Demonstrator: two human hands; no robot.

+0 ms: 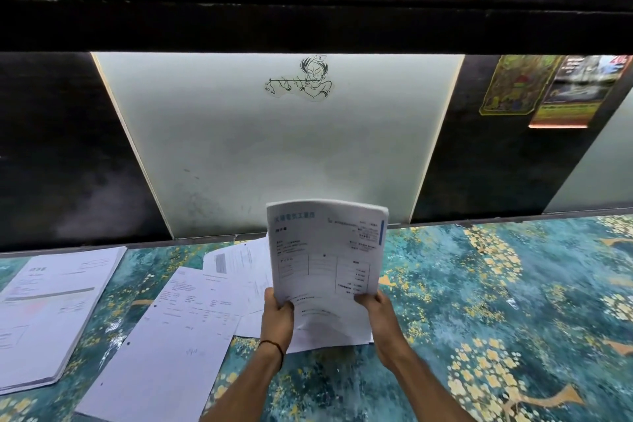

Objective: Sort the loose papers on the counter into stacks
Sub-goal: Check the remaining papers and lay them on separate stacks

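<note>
I hold a sheaf of printed papers [325, 257] upright above the counter, its top sheet a form with blue heading and a table. My left hand [278, 315] grips its lower left corner and my right hand [371, 305] grips its lower right edge. Below and left of the sheaf, several loose printed sheets [191, 312] lie overlapping on the counter, one large sheet [161, 370] reaching toward the front edge. A neat stack of papers [48, 312] lies at the far left.
The counter [496, 301] has a teal surface with yellow flower patterns and stretches bare to the right. A pale glass panel [274, 154] with a line-drawing sticker stands behind it. Colourful posters [534, 89] hang on the dark wall at upper right.
</note>
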